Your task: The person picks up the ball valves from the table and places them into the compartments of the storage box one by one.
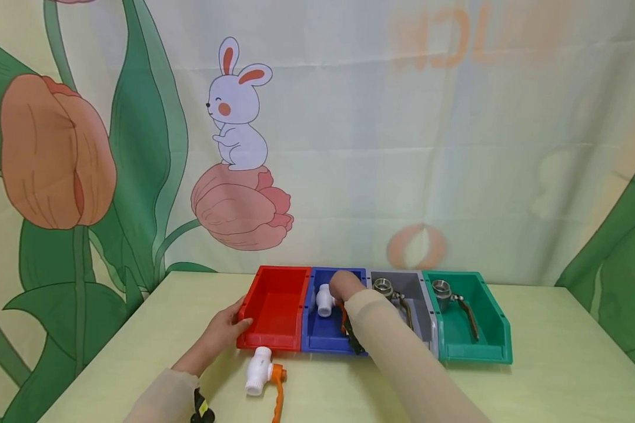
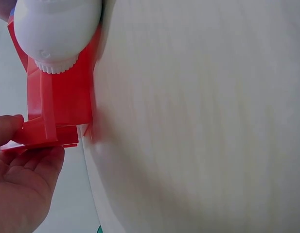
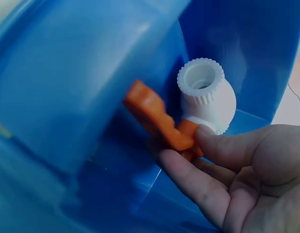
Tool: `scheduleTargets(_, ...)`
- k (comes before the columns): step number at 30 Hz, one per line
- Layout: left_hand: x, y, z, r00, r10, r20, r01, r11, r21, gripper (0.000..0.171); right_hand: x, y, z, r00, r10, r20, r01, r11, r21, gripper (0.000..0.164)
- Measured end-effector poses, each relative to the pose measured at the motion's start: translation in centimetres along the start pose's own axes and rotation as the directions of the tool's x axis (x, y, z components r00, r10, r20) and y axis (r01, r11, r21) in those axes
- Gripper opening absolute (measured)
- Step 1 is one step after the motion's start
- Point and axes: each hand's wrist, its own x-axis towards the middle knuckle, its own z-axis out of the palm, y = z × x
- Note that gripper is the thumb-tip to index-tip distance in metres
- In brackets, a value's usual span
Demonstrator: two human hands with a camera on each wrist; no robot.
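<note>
My left hand [image 1: 221, 333] grips the side wall of the red bin [image 1: 270, 341], thumb over the rim and fingers along the outside, as the left wrist view shows. Inside the blue bin [image 1: 330, 345], my right hand [image 3: 242, 179] pinches the orange handle [image 3: 154, 116] of a white plastic ball valve [image 3: 215, 109] between thumb and fingers. In the head view the right sleeve hides part of that handle. A second white ball valve [image 1: 257, 373] with an orange lever lies on the table before the red bin, close to my left hand.
Joined to the blue bin on its right are a grey bin [image 1: 425, 320] and a green bin [image 1: 476, 351]. Each holds a metal valve with a long lever: one valve [image 1: 383, 286] in grey, another [image 1: 441, 294] in green. A printed curtain [image 1: 338, 147] hangs behind the table [image 1: 550, 352].
</note>
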Motion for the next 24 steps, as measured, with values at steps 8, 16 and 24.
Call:
scheduleTargets(8, 0.0, 0.0, 0.0, 1.0, 0.007, -0.006, -0.007, 1.0, -0.004, 0.067, -12.4, -0.2, -3.2, 0.997, 0.028, -0.067, -0.02, 0.993, 0.114, 0.006)
scheduleTargets(16, 0.1, -0.2, 0.0, 1.0, 0.013, -0.014, -0.013, 1.0, 0.004, 0.067, -15.8, -0.6, -4.7, 0.997, -0.009, 0.071, 0.011, 0.999, -0.032, 0.017)
scheduleTargets(24, 0.2, -0.3, 0.0, 1.0, 0.019, -0.012, -0.019, 1.0, -0.002, 0.066, -19.8, -0.3, -6.2, 0.984, 0.01, 0.178, -0.056, 0.964, 0.259, 0.021)
